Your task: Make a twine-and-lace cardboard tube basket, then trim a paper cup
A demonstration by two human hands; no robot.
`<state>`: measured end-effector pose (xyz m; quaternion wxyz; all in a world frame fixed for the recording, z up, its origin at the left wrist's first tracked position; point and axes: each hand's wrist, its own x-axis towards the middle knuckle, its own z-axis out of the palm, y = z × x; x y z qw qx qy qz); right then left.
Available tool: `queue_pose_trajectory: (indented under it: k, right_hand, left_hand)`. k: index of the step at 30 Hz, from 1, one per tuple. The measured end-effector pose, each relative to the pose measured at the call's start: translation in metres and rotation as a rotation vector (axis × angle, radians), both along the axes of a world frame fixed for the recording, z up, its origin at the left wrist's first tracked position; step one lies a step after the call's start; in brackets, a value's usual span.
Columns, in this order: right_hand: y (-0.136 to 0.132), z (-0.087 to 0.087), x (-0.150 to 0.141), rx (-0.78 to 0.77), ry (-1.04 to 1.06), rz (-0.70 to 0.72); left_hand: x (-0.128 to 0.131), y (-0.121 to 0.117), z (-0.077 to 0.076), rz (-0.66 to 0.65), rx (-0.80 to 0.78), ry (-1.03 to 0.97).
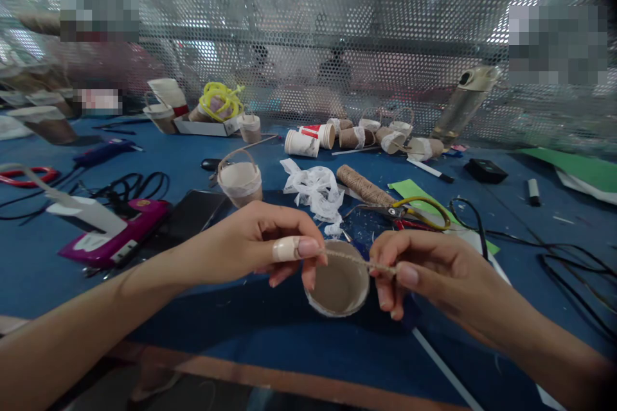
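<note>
Between my two hands runs a short length of twine (348, 257), stretched nearly level above an open cup. My left hand (284, 244), with a bandage round its thumb, pinches one end. At the other end, my right hand (409, 270) pinches the twine between thumb and fingers. The cup (337, 314) stands on the blue table below, its mouth facing me and a whitish trim round its rim. Behind it lie a bunch of white lace ribbon (315, 189), a roll of twine (365, 186) and yellow-handled scissors (419, 212).
A cup with a twine handle (241, 183) stands behind my left hand. A purple power strip (116, 237) and black cables are at the left. Several wrapped cups (357, 137) lie farther back, near a bottle (465, 103). A mesh screen (289, 26) rises behind the table.
</note>
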<state>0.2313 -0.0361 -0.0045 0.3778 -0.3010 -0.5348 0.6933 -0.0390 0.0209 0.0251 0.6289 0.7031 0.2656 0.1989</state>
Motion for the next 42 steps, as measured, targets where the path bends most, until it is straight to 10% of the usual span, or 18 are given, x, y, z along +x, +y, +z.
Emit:
queue_pose_trajectory:
  k: [13, 23, 42]
  right_hand:
    - [-0.001, 0.005, 0.001, 0.175, -0.06, -0.05]
    - [-0.004, 0.002, -0.005, 0.333, -0.174, -0.26]
    - [-0.009, -0.004, -0.01, 0.519, -0.223, -0.23]
  left_hand:
    - [-0.005, -0.001, 0.004, -0.005, 0.063, -0.054]
    - [-0.003, -0.002, 0.0, -0.01, 0.428, -0.017]
    - [-0.002, 0.008, -0.005, 0.025, 0.794, -0.026]
